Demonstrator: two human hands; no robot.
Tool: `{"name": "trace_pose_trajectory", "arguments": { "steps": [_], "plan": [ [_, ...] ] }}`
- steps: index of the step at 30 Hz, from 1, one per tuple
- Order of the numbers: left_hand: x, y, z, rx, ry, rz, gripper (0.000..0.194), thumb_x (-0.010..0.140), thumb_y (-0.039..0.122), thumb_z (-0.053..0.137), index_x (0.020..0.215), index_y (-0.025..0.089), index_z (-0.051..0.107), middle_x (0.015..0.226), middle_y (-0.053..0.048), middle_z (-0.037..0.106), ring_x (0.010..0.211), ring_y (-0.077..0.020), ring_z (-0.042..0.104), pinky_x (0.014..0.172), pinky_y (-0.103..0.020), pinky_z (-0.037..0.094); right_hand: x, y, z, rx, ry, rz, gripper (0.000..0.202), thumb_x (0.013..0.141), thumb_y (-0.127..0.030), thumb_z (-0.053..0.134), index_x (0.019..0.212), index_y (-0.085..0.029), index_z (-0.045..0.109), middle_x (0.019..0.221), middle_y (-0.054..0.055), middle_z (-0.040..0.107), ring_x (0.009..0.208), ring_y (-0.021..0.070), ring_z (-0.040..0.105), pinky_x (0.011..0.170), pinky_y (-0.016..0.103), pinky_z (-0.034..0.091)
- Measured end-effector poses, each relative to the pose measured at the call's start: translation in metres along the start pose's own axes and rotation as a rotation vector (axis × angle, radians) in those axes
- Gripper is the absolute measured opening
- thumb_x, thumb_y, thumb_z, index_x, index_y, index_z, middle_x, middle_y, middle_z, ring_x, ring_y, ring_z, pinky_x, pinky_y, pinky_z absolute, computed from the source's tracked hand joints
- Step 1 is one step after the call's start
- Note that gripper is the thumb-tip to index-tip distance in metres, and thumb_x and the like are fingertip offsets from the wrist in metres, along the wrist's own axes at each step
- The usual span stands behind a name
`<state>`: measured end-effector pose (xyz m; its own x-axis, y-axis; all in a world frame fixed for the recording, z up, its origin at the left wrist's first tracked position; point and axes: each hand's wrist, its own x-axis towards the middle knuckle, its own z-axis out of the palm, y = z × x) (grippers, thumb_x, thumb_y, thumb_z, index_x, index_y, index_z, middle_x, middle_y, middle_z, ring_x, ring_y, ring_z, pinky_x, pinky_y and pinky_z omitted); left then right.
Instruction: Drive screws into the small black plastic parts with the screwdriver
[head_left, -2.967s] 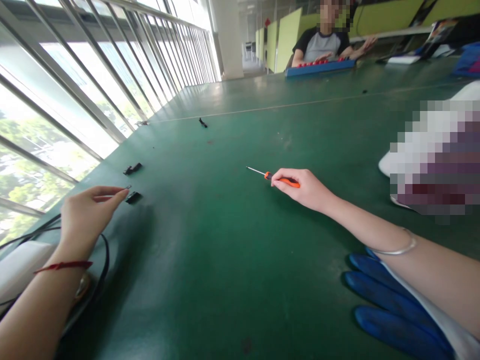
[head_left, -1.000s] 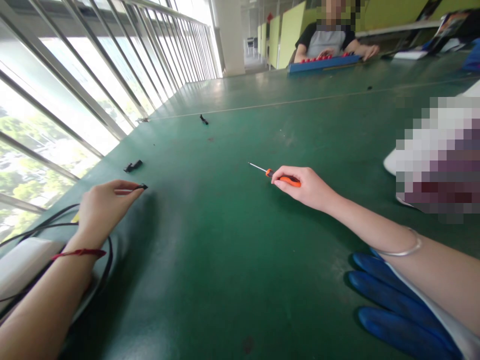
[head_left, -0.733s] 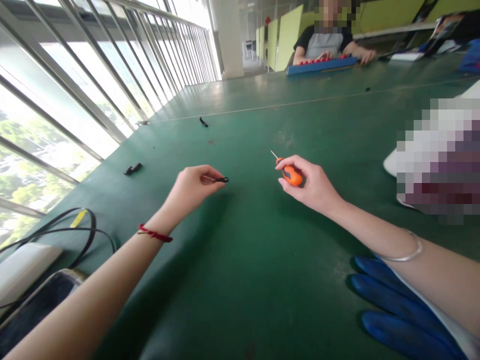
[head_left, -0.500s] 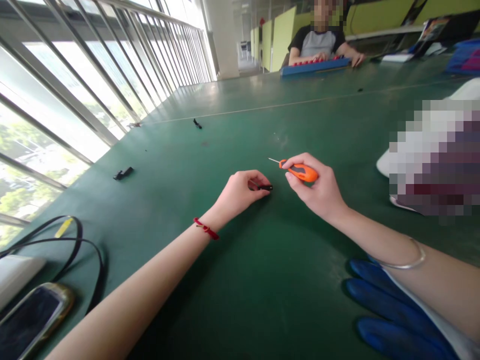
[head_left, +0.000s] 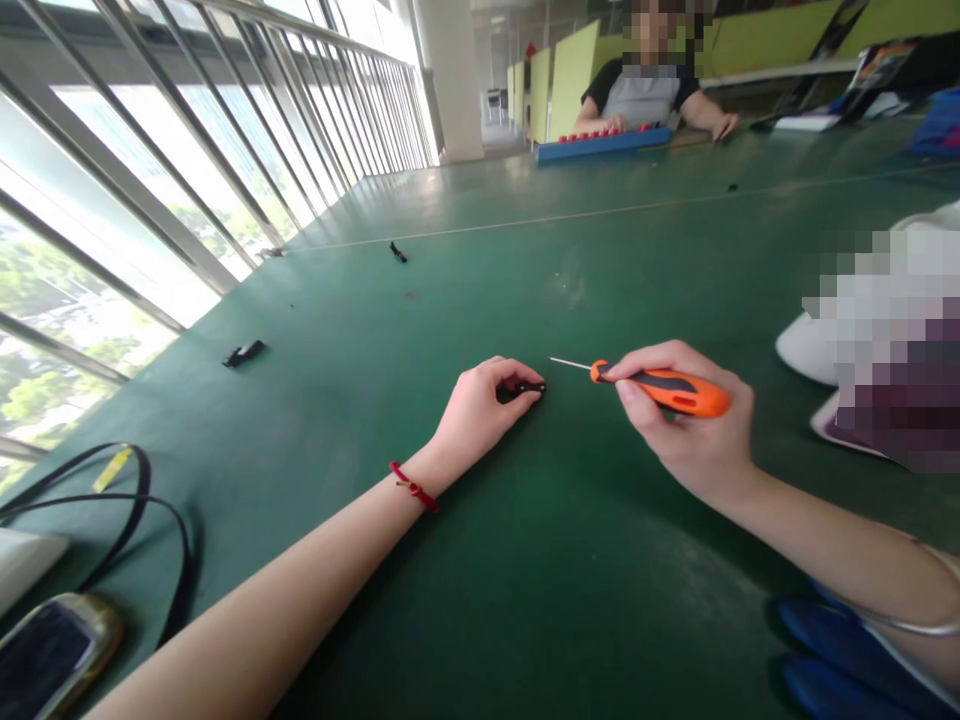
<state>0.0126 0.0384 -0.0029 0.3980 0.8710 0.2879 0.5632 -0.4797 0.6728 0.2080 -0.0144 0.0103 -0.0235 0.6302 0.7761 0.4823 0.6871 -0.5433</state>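
Observation:
My left hand (head_left: 491,403) is closed around a small black part (head_left: 531,387) low over the green table (head_left: 420,330). Only one end of that part shows past my fingertips; its exact kind is unclear. In my right hand (head_left: 697,430) is a screwdriver (head_left: 679,392) with an orange and dark grey handle. Its thin metal shaft points left, and the tip is just above and to the right of the black part, apart from it. Two more small black pieces lie on the table: one piece (head_left: 244,353) to the left, another (head_left: 398,253) farther back.
A phone (head_left: 56,650) and black cable (head_left: 146,480) lie at lower left. Blue-coated gloves (head_left: 840,650) rest under my right forearm. A partly pixelated white and purple item (head_left: 862,360) sits at right. Across the table a person (head_left: 645,95) sits behind a blue tray (head_left: 600,146). Railings (head_left: 300,120) line the left.
My right hand has drawn back to the right and down with the screwdriver, farther from my left hand. My left hand still grips the black part. The other person's blue tray has shifted left.

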Motion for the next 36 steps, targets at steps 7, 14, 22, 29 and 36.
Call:
{"name": "trace_pose_trajectory", "arguments": {
  "steps": [7, 14, 22, 29, 36],
  "plan": [
    [-0.0013, 0.0020, 0.0007, 0.048, 0.050, -0.029, 0.013, 0.078, 0.019, 0.060, 0.088, 0.018, 0.067, 0.086, -0.001, 0.067, 0.078, -0.0130, 0.059, 0.072, -0.026, 0.047, -0.0037, -0.0072, -0.0019, -0.012, 0.026, -0.057, 0.012, 0.075, -0.011, 0.061, 0.077, -0.023, 0.060, 0.068, -0.003, 0.064, 0.054, 0.0104, 0.057, 0.049, 0.024, 0.046],
    [-0.0019, 0.0049, 0.0005, 0.096, 0.052, -0.002, 0.011, 0.078, 0.019, 0.059, 0.086, 0.018, 0.066, 0.085, -0.001, 0.065, 0.079, -0.0144, 0.058, 0.072, -0.027, 0.046, -0.0064, -0.0096, -0.0010, -0.007, -0.001, -0.104, 0.014, 0.076, -0.013, 0.060, 0.080, -0.026, 0.060, 0.070, -0.001, 0.064, 0.057, 0.0150, 0.060, 0.050, 0.029, 0.049],
    [-0.0016, 0.0048, 0.0003, 0.108, 0.051, -0.002, 0.011, 0.078, 0.019, 0.059, 0.086, 0.018, 0.067, 0.084, -0.001, 0.065, 0.080, -0.0147, 0.059, 0.072, -0.027, 0.047, -0.0064, -0.0083, -0.0008, 0.016, -0.018, -0.066, 0.012, 0.075, -0.013, 0.060, 0.077, -0.025, 0.059, 0.068, -0.002, 0.063, 0.055, 0.0136, 0.058, 0.048, 0.028, 0.047],
    [-0.0019, 0.0042, 0.0009, 0.107, 0.043, 0.009, 0.011, 0.078, 0.018, 0.058, 0.086, 0.018, 0.066, 0.084, -0.002, 0.065, 0.080, -0.0145, 0.059, 0.073, -0.027, 0.047, -0.0069, -0.0090, -0.0013, 0.012, -0.015, -0.066, 0.012, 0.075, -0.013, 0.061, 0.077, -0.025, 0.059, 0.068, -0.003, 0.063, 0.056, 0.0125, 0.058, 0.049, 0.027, 0.048],
    [-0.0018, 0.0044, 0.0002, 0.104, 0.037, 0.014, 0.011, 0.079, 0.019, 0.058, 0.087, 0.018, 0.066, 0.085, -0.002, 0.064, 0.080, -0.0146, 0.058, 0.073, -0.028, 0.047, -0.0068, -0.0094, -0.0006, -0.001, -0.019, -0.037, 0.013, 0.077, -0.016, 0.060, 0.078, -0.029, 0.059, 0.069, -0.002, 0.064, 0.056, 0.0166, 0.059, 0.048, 0.033, 0.049]
  ]
}}
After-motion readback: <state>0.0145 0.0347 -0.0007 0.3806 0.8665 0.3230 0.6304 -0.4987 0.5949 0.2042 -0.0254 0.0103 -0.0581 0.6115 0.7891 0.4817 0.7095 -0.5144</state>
